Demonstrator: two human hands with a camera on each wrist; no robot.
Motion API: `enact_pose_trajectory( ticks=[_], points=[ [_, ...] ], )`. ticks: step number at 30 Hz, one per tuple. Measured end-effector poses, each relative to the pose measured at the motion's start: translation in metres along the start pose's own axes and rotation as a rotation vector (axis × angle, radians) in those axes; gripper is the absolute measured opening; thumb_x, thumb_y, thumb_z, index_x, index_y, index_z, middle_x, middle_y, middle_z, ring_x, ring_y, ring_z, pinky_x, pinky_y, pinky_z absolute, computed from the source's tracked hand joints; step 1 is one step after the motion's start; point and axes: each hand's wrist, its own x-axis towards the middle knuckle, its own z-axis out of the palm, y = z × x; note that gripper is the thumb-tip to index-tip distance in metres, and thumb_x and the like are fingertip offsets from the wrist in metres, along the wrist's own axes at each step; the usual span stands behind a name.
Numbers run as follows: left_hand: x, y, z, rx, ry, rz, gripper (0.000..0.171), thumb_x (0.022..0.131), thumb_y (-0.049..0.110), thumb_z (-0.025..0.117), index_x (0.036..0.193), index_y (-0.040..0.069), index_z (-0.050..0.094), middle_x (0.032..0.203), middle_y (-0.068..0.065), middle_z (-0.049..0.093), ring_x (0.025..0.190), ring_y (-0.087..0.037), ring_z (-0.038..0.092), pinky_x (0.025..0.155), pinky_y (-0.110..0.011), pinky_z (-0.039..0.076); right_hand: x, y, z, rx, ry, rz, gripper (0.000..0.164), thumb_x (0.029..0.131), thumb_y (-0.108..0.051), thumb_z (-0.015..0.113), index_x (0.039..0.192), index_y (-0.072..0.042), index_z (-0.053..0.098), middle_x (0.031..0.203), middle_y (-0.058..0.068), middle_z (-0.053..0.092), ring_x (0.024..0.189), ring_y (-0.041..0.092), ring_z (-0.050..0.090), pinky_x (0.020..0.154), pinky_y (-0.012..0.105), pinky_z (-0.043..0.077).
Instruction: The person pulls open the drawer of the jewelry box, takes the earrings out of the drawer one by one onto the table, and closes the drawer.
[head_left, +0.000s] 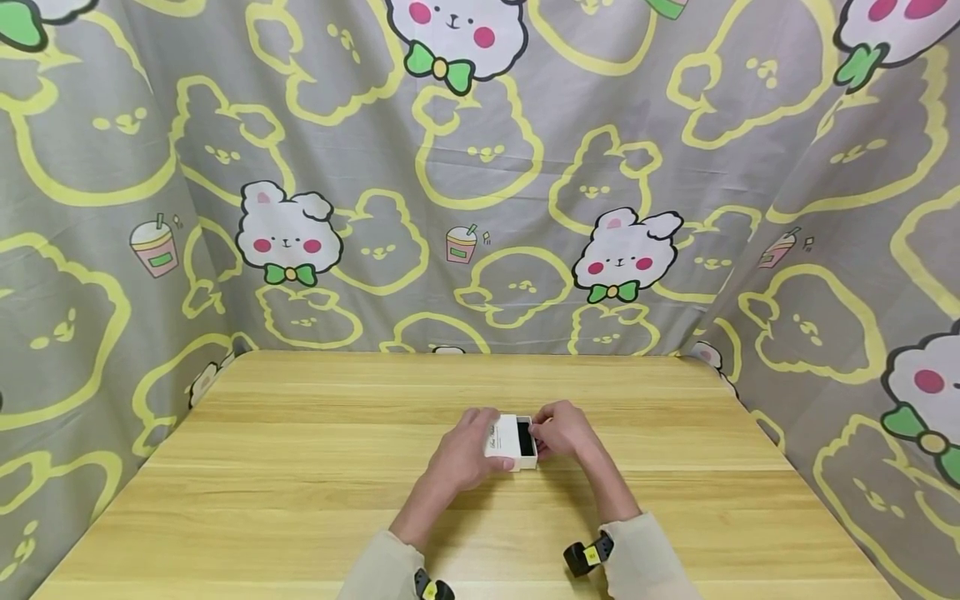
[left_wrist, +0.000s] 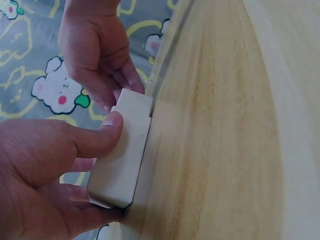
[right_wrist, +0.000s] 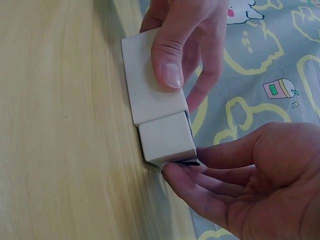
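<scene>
A small white drawer box with dark printing on its lid lies on the table, partly slid open. Its inner tray sticks out to the right of the outer sleeve, and black lining shows inside. My left hand grips the sleeve, thumb along the near side and fingers around the far side and end. At the tray's outer end, my right hand pinches with thumb and fingertips. A bit of black shows at that end, beside the right fingers in the right wrist view.
The light wooden table extends around both hands. A grey curtain with rabbit and cup prints hangs behind it and along both sides. Small black cameras are worn on both wrists, by the beige sleeves.
</scene>
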Motion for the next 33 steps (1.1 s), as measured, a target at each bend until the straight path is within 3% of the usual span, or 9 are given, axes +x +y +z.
enact_pose_trajectory(
  ticks=[17,24,33],
  points=[
    [-0.0002,0.0,-0.0003,0.009,-0.003,0.003,0.076,0.081,0.031,0.086,0.143,0.006,0.052,0.136,-0.016,0.055,0.097,-0.025,0.058,0.084,-0.042,0.051,-0.0008,-0.0005,0.0004,-0.028,0.014,-0.012,0.01,0.09,-0.002,0.068,0.094,0.007,0.071,0.076,0.013,0.071,0.066,0.024,0.072,0.061,0.035,0.061],
    [-0.0001,0.0006,-0.0005,0.004,-0.009,-0.002,0.075,0.082,0.031,0.086,0.144,0.007,0.052,0.136,-0.015,0.055,0.096,-0.024,0.058,0.083,-0.042,0.051,-0.0019,-0.0024,-0.0009,-0.119,0.049,-0.038,0.018,0.087,-0.014,0.075,0.091,0.003,0.073,0.079,0.01,0.071,0.068,0.019,0.068,0.061,0.03,0.055],
    [-0.0001,0.0001,-0.0009,0.002,-0.015,0.0,0.074,0.082,0.031,0.085,0.143,0.007,0.051,0.135,-0.014,0.055,0.095,-0.023,0.056,0.083,-0.041,0.05,-0.0035,-0.0055,0.0032,-0.056,0.025,-0.008,0.02,0.088,-0.013,0.077,0.092,0.005,0.071,0.078,0.012,0.07,0.065,0.026,0.072,0.062,0.036,0.059]
  ],
)
